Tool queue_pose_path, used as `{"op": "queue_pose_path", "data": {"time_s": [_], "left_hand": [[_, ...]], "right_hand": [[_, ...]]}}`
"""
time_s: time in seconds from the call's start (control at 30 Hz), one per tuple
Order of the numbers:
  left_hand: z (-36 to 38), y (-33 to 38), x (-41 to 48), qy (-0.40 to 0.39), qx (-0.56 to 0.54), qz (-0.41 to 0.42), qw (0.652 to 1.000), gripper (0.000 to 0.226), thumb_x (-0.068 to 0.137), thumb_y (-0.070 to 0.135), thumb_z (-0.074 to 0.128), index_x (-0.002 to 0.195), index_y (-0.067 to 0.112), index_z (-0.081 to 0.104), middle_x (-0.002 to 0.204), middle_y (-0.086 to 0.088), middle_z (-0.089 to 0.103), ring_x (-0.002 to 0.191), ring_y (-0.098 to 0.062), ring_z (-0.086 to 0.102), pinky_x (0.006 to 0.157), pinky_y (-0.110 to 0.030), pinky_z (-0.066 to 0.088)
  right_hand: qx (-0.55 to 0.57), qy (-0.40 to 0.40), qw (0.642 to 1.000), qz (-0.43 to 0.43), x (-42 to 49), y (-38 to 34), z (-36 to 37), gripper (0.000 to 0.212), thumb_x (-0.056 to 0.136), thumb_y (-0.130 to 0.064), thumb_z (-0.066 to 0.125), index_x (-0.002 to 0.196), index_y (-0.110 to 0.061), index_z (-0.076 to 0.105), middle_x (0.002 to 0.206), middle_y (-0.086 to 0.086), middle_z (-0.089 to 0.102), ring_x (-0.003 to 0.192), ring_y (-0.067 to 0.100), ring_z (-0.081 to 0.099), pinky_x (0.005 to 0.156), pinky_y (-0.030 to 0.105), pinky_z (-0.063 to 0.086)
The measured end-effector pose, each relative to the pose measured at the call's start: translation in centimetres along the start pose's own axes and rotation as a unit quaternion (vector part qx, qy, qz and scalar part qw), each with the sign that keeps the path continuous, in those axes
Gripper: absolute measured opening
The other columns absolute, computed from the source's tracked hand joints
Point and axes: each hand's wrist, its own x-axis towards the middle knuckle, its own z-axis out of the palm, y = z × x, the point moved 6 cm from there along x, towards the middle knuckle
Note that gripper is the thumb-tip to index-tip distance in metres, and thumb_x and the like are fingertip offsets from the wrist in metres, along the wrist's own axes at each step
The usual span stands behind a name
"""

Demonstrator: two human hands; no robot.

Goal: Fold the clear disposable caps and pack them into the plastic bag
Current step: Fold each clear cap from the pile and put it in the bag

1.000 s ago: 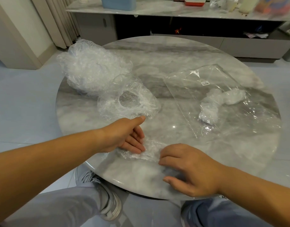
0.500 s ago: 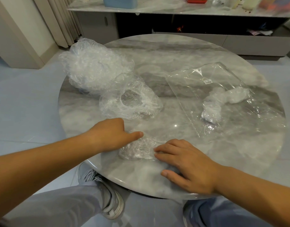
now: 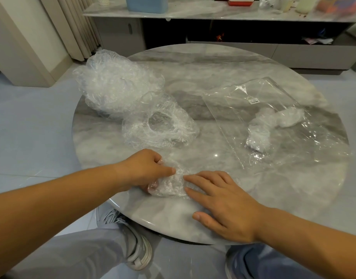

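Observation:
A crumpled clear cap lies near the front edge of the round marble table. My left hand grips its left side, with fingers curled into the plastic and the thumb stretched across the top. My right hand lies flat, its fingertips pressing the cap's right side. A spread-out cap lies further back. Behind that one sits a heap of caps at the back left. The clear plastic bag lies flat on the right, with folded caps inside.
A low marble-topped cabinet with a blue tub and bottles stands behind the table. Curtains hang at the back left. My knees and a grey shoe show below the table's front edge.
My left hand has curled round the cap's left side and gathered it into a tighter bundle. My right hand has slid slightly left, still pressing the cap.

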Motion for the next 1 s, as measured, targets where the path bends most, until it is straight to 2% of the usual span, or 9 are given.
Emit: {"op": "queue_pose_path", "data": {"time_s": [0.1, 0.23, 0.37, 0.5, 0.6, 0.67, 0.77, 0.87, 1.0], "left_hand": [[0.3, -0.1, -0.2, -0.031, -0.077, -0.028, 0.996, 0.026, 0.087, 0.025, 0.079, 0.078, 0.010, 0.059, 0.070, -0.011, 0.061, 0.061, -0.022, 0.060, 0.054, -0.029, 0.051], [1.9, 1.1, -1.2, -0.096, -0.216, -0.060, 0.970, 0.016, 0.094, 0.022, 0.069, 0.091, 0.008, 0.062, 0.075, -0.010, 0.068, 0.063, -0.020, 0.068, 0.055, -0.030, 0.058], [2.8, 1.7, -1.6, -0.133, -0.322, -0.073, 0.935, 0.042, 0.096, 0.042, 0.061, 0.111, 0.003, 0.061, 0.090, -0.019, 0.066, 0.084, -0.033, 0.071, 0.077, -0.044, 0.062], [3.5, 1.5, -1.8, -0.159, -0.323, -0.090, 0.929, 0.052, 0.100, 0.051, 0.050, 0.123, 0.006, 0.058, 0.104, -0.024, 0.072, 0.095, -0.038, 0.073, 0.088, -0.049, 0.059], [3.7, 1.3, -1.7, -0.166, -0.296, -0.093, 0.936, 0.052, 0.100, 0.053, 0.048, 0.124, 0.008, 0.059, 0.118, -0.028, 0.068, 0.104, -0.042, 0.070, 0.094, -0.052, 0.056], [3.8, 1.6, -1.8, -0.164, -0.274, -0.088, 0.943, 0.052, 0.100, 0.054, 0.047, 0.121, 0.008, 0.062, 0.116, -0.028, 0.068, 0.101, -0.041, 0.071, 0.095, -0.054, 0.056], [4.0, 2.5, -1.9, -0.170, -0.235, -0.078, 0.954, 0.056, 0.101, 0.056, 0.044, 0.116, 0.008, 0.067, 0.105, -0.022, 0.069, 0.093, -0.035, 0.071, 0.095, -0.055, 0.055], [4.1, 3.0, -1.9, -0.181, -0.195, -0.075, 0.961, 0.066, 0.098, 0.063, 0.041, 0.113, 0.006, 0.071, 0.100, -0.018, 0.069, 0.094, -0.031, 0.071, 0.094, -0.053, 0.056], [4.4, 3.0, -1.9, -0.183, -0.109, -0.049, 0.976, 0.082, 0.094, 0.074, 0.033, 0.103, 0.007, 0.077, 0.101, -0.012, 0.075, 0.096, -0.023, 0.071, 0.092, -0.040, 0.055]], "right_hand": [[-0.011, 0.003, 1.000, -0.009, 0.0, -0.2, 0.0, 0.059, 0.104, -0.056, 0.033, 0.144, -0.017, 0.052, 0.155, 0.001, 0.043, 0.140, 0.024, 0.038, 0.118, 0.040, 0.019], [-0.019, 0.014, 1.000, -0.021, -0.1, -0.2, 0.0, 0.060, 0.101, -0.058, 0.039, 0.143, -0.017, 0.053, 0.152, 0.000, 0.046, 0.133, 0.024, 0.043, 0.114, 0.041, 0.024], [0.008, 0.008, 0.999, -0.030, -0.2, -0.2, -0.2, 0.058, 0.099, -0.060, 0.041, 0.141, -0.021, 0.052, 0.132, -0.004, 0.053, 0.122, 0.023, 0.047, 0.108, 0.038, 0.030], [0.110, 0.045, 0.992, -0.048, -1.6, 0.1, -1.1, 0.054, 0.099, -0.048, 0.055, 0.143, -0.017, 0.050, 0.147, 0.005, 0.045, 0.130, 0.022, 0.049, 0.107, 0.032, 0.040], [0.150, 0.110, 0.982, -0.031, -2.4, 1.1, -3.2, 0.039, 0.097, -0.039, 0.057, 0.126, -0.013, 0.061, 0.133, 0.005, 0.054, 0.118, 0.019, 0.056, 0.097, 0.032, 0.047], [0.140, 0.158, 0.977, 0.008, -2.3, 1.7, -4.3, 0.032, 0.098, -0.037, 0.053, 0.115, -0.013, 0.065, 0.119, 0.000, 0.060, 0.110, 0.016, 0.058, 0.095, 0.031, 0.046], [0.149, 0.166, 0.962, 0.157, -1.3, 3.5, -5.5, 0.035, 0.099, -0.044, 0.044, 0.112, -0.019, 0.065, 0.107, -0.009, 0.062, 0.100, 0.011, 0.058, 0.086, 0.026, 0.046], [0.166, 0.062, 0.944, 0.278, -1.4, 5.1, -4.8, 0.026, 0.100, -0.045, 0.047, 0.105, -0.025, 0.062, 0.099, -0.013, 0.060, 0.089, 0.007, 0.058, 0.078, 0.025, 0.047], [0.190, -0.047, 0.915, 0.352, -2.2, 5.7, -4.0, 0.033, 0.098, -0.051, 0.050, 0.096, -0.020, 0.063, 0.087, -0.005, 0.068, 0.081, 0.011, 0.063, 0.077, 0.032, 0.053]]}}
